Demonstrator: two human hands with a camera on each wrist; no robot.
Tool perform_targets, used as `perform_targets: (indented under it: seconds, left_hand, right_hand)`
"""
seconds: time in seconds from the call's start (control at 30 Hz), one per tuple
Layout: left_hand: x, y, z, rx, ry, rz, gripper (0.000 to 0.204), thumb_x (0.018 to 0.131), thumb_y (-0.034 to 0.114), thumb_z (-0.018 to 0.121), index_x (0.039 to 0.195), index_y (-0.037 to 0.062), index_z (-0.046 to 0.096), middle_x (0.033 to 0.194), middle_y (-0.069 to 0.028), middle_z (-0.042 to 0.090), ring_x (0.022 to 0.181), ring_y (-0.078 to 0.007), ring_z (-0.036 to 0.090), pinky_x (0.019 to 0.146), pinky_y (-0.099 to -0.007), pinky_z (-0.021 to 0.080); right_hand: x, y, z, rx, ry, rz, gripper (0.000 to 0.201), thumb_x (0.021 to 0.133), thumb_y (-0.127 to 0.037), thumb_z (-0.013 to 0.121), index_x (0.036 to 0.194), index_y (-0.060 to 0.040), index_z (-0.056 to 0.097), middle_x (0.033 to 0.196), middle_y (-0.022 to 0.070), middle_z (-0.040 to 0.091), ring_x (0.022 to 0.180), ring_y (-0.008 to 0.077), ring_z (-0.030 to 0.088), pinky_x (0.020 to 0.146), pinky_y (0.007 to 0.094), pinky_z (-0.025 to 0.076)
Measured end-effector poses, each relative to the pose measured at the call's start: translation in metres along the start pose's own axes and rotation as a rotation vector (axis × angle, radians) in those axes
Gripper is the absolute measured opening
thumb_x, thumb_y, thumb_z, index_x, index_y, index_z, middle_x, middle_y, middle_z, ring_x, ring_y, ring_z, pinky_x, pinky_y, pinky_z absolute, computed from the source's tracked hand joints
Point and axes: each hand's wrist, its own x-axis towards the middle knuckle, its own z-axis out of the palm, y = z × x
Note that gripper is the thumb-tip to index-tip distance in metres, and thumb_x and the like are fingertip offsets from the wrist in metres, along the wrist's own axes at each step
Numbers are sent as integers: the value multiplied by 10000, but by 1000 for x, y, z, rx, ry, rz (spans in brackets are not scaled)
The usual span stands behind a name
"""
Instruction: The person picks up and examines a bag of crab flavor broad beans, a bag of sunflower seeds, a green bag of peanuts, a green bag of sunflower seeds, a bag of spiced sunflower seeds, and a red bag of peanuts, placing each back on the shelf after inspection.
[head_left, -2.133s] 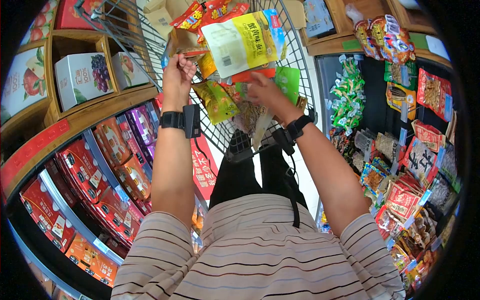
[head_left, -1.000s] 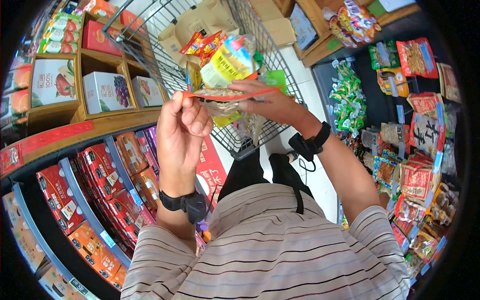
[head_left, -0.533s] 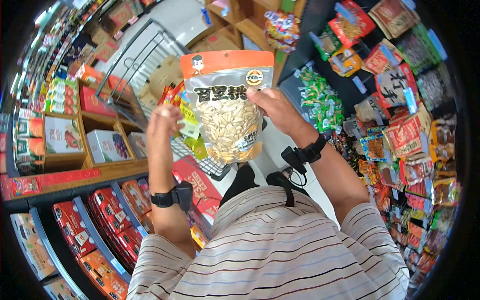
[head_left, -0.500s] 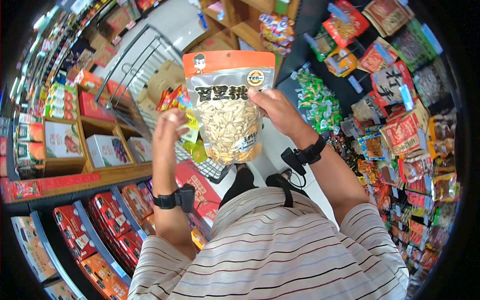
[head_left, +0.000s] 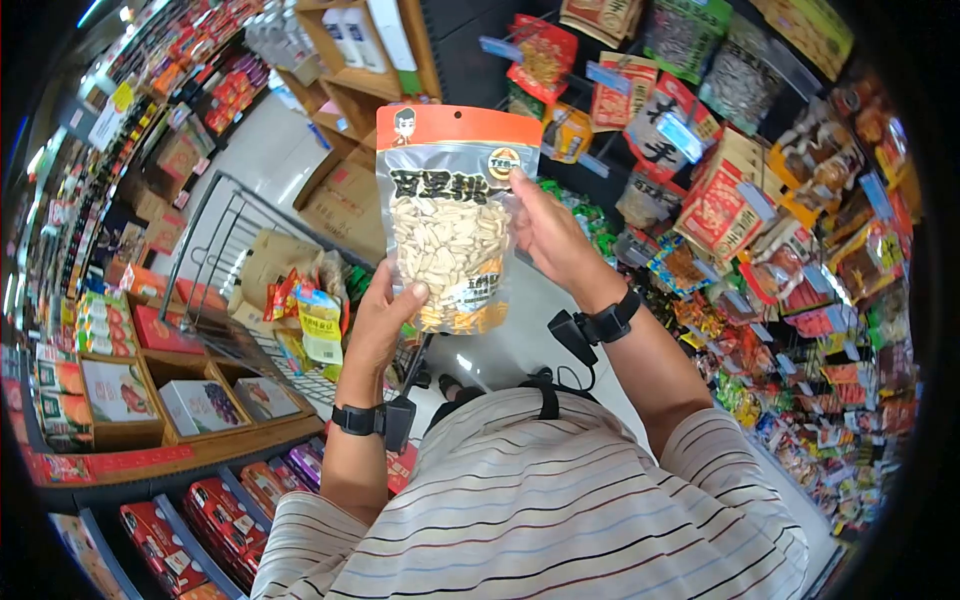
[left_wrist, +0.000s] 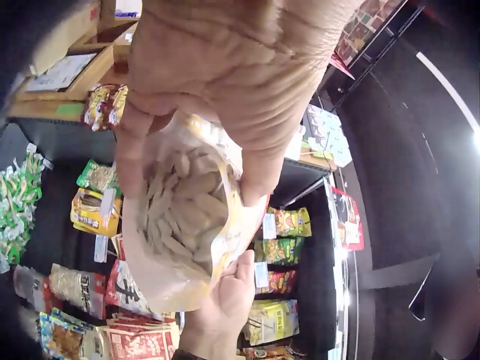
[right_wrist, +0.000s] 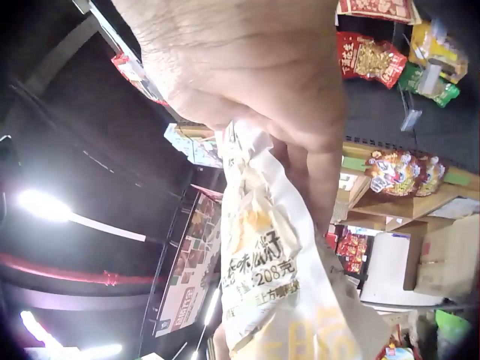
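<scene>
A pouch of pale seeds (head_left: 450, 235) with an orange top band is held upright in front of the body. On its lower left edge the left hand (head_left: 378, 325) grips it, thumb across the front. The right hand (head_left: 555, 235) pinches the upper right side, thumb near the round logo. In the left wrist view, seeds (left_wrist: 187, 210) show through the pouch between thumb and fingers of the left hand (left_wrist: 217, 75). The right wrist view shows the right hand (right_wrist: 255, 67) on the printed side of the pouch (right_wrist: 262, 262).
A wire shopping cart (head_left: 215, 290) stands at the left, holding snack packets (head_left: 320, 325) and a cardboard box. Wooden shelving with juice boxes (head_left: 205, 405) lies beside it. Hanging snack bags (head_left: 720, 205) fill a rack on the right.
The left hand, earlier apart from the pouch, now grips its lower left edge. The pouch came up out of the cart area, and the view has turned toward the right rack.
</scene>
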Motion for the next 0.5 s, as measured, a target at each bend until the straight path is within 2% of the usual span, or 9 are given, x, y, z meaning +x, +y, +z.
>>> perform_targets:
  seconds: [0.03, 0.13, 0.23, 0.37, 0.47, 0.5]
  left_hand:
    - [4, -3, 8, -12, -11, -4, 662, 884, 223, 689, 1432, -7, 399, 1297, -102, 568, 1175, -171, 530, 1035, -316, 389]
    - [14, -7, 37, -40, -48, 1, 604, 892, 209, 676, 1402, -4, 431, 1274, -105, 582, 1156, -168, 544, 1025, -318, 401]
    - [24, -11, 64, -56, -84, -12, 537, 894, 208, 668, 1348, 0, 470, 1252, -104, 588, 1140, -165, 547, 1012, -317, 406]
    - [33, -22, 91, -19, -133, -18, 543, 890, 202, 665, 1354, 2, 469, 1260, -92, 581, 1129, -152, 539, 1007, -304, 400]
    - [38, -34, 104, -25, -145, -51, 553, 890, 199, 663, 1367, 5, 462, 1267, -80, 578, 1141, -151, 533, 1012, -302, 396]
    - [38, -36, 109, -18, -157, -52, 565, 891, 195, 663, 1381, 6, 453, 1263, -73, 581, 1139, -151, 537, 1011, -301, 397]
  right_hand:
    - [-5, -5, -9, 6, -23, -31, 536, 1057, -448, 350, 1366, -27, 472, 1289, 135, 609, 1107, 205, 632, 933, 360, 517]
    - [-22, -19, -31, 29, 5, -77, 619, 1031, -520, 382, 1407, -30, 434, 1341, 112, 568, 1153, 179, 597, 939, 335, 499]
    - [-39, -34, -48, 52, -6, -134, 626, 1032, -523, 374, 1421, -34, 412, 1352, 110, 558, 1157, 181, 593, 950, 336, 495]
    - [-51, -36, -84, 69, 56, -147, 534, 1058, -454, 341, 1400, -55, 433, 1357, 108, 563, 1183, 204, 589, 988, 362, 489]
    - [-68, -46, -89, 68, 82, -150, 601, 1024, -496, 429, 1393, -21, 441, 1331, 120, 569, 1143, 188, 601, 931, 340, 507]
    - [-70, -45, -96, 13, 128, -122, 562, 1022, -485, 448, 1331, -21, 513, 1268, 103, 608, 1065, 165, 630, 861, 311, 527]
